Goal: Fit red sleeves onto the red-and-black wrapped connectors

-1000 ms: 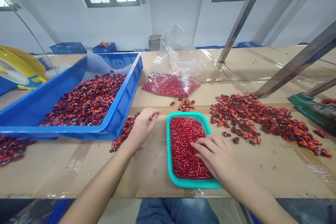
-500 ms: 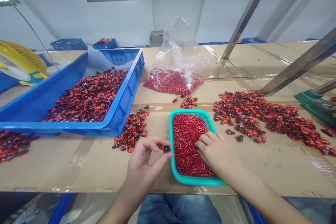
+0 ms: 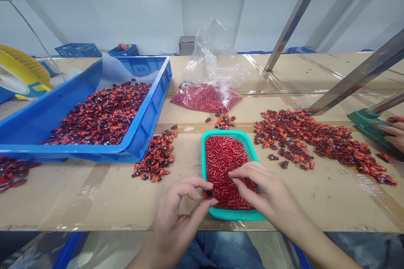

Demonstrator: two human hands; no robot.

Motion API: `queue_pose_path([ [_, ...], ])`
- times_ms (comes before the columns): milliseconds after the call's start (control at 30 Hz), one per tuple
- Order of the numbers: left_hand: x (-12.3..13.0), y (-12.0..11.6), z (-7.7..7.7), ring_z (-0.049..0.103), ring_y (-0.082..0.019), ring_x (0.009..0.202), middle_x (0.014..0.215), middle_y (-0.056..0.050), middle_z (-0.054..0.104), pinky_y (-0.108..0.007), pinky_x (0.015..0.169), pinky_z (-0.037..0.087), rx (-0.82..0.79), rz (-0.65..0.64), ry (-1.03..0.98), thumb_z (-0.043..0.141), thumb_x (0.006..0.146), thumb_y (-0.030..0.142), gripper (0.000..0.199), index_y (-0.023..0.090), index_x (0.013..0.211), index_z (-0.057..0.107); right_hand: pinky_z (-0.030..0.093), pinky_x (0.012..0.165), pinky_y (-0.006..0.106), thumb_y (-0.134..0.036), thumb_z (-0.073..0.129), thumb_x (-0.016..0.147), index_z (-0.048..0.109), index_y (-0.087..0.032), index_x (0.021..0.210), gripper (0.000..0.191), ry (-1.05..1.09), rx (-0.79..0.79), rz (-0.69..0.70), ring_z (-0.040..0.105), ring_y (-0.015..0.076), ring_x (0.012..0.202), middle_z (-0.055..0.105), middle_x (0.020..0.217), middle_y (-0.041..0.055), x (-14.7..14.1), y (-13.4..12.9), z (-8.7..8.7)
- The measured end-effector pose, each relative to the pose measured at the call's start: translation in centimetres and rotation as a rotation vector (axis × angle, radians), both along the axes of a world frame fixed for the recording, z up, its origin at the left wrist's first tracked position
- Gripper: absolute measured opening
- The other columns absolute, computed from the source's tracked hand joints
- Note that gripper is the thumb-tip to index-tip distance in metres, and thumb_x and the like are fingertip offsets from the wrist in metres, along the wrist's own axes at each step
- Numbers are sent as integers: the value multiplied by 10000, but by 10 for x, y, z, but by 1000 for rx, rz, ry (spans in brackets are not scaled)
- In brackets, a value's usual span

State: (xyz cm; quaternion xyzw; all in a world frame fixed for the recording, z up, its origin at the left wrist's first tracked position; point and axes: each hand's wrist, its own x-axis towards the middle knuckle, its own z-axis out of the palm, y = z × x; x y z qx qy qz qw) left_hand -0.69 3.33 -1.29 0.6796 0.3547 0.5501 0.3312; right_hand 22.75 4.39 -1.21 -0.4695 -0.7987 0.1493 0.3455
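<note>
My left hand (image 3: 181,208) pinches a small black-and-orange plastic part (image 3: 208,193) between thumb and forefinger, its dark round end showing, at the near left rim of a green basket (image 3: 203,151). Short red tubes (image 3: 221,155) fill the basket. Above them my right hand (image 3: 261,185) is closed in a pinch, thumb against forefinger. Whatever lies between those fingertips is too small to make out. Left of the basket lies a heap of similar black-and-orange parts (image 3: 155,157), and a small cluster (image 3: 225,121) sits behind it.
A blue tray (image 3: 126,148) of many such parts stands at left. Behind the basket is a clear bag (image 3: 206,96) of red tubes. A long pile of parts (image 3: 315,134) spreads rightward, near metal posts (image 3: 356,73), a green-based tool (image 3: 366,124) and another person's hand (image 3: 396,136).
My right hand has lifted from among the red tubes and drawn its fingers into a pinch. My left hand has brought its part slightly right and nearer. Another person's hand has appeared at right.
</note>
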Motion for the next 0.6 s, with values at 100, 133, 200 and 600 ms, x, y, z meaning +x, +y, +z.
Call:
queue_pose_path([
  [100, 4, -3, 1, 780, -137, 978, 1037, -3, 777, -231, 889, 645, 63, -14, 34, 725, 898, 15, 320, 256, 997, 539, 606, 730, 257, -180, 678, 992, 720, -246, 1039, 91, 351, -130, 82, 722, 157, 851, 764, 921, 17, -12, -14, 17],
  [133, 6, -4, 1, 781, -141, 969, 1030, -9, 779, -239, 881, 650, 88, -12, 48, 718, 907, 20, 307, 252, 995, 538, 608, 756, 257, -172, 699, 980, 719, -247, 1036, 96, 401, -121, 118, 721, 153, 866, 764, 927, 13, -16, -18, 20],
  [200, 9, -6, 3, 783, -149, 945, 1002, -17, 787, -263, 863, 659, 145, -2, 77, 704, 922, 31, 284, 247, 987, 532, 603, 811, 274, -145, 725, 958, 714, -230, 1032, 113, 428, -38, 170, 708, 152, 883, 758, 928, 16, -23, -22, 24],
  [600, 9, -15, 21, 824, -169, 745, 857, -30, 855, -286, 722, 660, 386, 75, 348, 607, 1025, 111, 127, 225, 1027, 663, 560, 757, 262, -397, 868, 837, 730, -239, 1006, 270, 605, -567, 168, 671, 155, 843, 712, 907, 7, -22, -23, 25],
])
